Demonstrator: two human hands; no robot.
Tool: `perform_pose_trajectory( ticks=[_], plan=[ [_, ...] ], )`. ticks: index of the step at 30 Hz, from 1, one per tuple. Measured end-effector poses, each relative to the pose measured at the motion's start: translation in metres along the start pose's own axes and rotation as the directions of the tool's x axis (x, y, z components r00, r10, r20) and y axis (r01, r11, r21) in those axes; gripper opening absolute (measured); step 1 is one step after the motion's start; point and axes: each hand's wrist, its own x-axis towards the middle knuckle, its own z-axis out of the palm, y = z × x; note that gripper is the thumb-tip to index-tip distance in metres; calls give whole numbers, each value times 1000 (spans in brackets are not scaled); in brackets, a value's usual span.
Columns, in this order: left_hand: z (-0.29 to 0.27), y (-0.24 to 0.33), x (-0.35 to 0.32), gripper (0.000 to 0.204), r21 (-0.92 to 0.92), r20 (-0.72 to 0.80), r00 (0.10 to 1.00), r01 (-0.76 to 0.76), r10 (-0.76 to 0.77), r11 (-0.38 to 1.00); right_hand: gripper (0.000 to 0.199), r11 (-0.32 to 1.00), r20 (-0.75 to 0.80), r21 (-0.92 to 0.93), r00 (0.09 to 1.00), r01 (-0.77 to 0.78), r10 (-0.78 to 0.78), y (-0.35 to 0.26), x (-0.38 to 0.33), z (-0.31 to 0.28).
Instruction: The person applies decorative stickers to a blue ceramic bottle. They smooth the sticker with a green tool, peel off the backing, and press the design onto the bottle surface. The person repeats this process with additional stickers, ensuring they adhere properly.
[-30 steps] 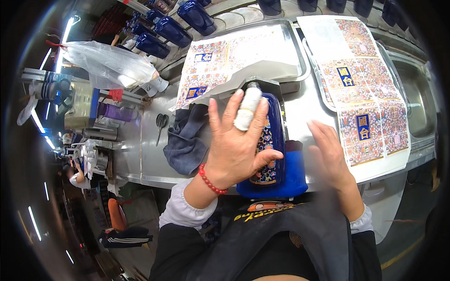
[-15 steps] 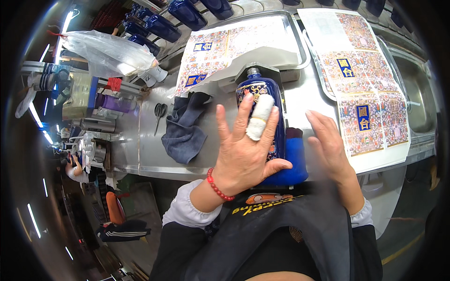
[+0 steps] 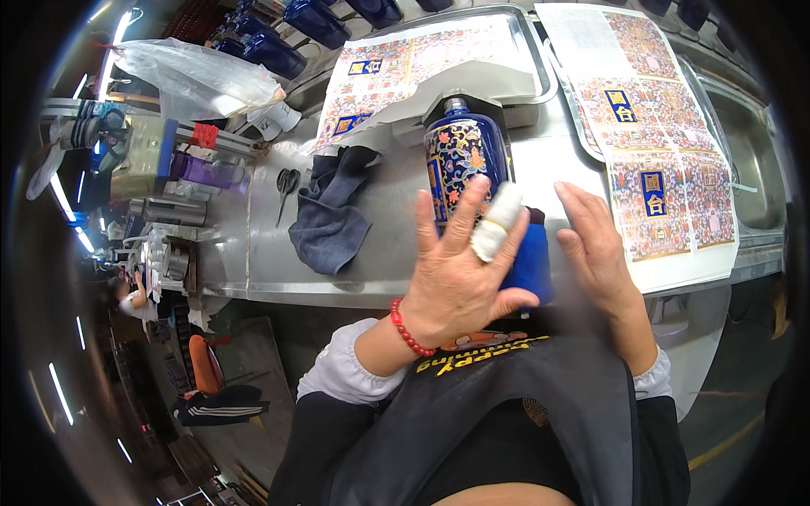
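Note:
A dark blue flat bottle [image 3: 485, 139] with a colourful floral pattern and a silvery threaded neck lies on its back, neck away from me. My left hand [image 3: 460, 282] rests spread and palm down over its lower part. One finger of that hand is wrapped in white material held by a thin band, and a red bead bracelet circles the wrist. To the right, my right hand [image 3: 597, 257] is held with its fingers stretched, apart from the bottle and partly blurred. Between the hands sits a bright blue object [image 3: 531, 261] with a dark top; its kind is unclear.
Left of the bottle lie a crumpled grey-blue cloth [image 3: 332, 221] and black scissors [image 3: 287, 184]. Trays with floral printed sheets [image 3: 666, 207] stand at the right and behind the bottle. More blue bottles [image 3: 274, 55] line the back. A metal sink [image 3: 751, 160] is at far right.
My left hand has slid down the bottle toward me and slightly right, uncovering more of the floral pattern. My right hand stays about where it was, and the view has shifted a little.

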Motion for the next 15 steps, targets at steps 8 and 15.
perform_pose_trajectory(
  ticks=[8,15],
  plan=[
    [3,-11,-32,91,-183,-116,976,159,-182,970,46,1000,-43,-19,999,-5,5,3,-7,-4],
    [9,8,-29,83,-41,-66,998,1,-4,999,46,1000,-51,-20,999,9,-10,-1,-10,1]
  ],
)
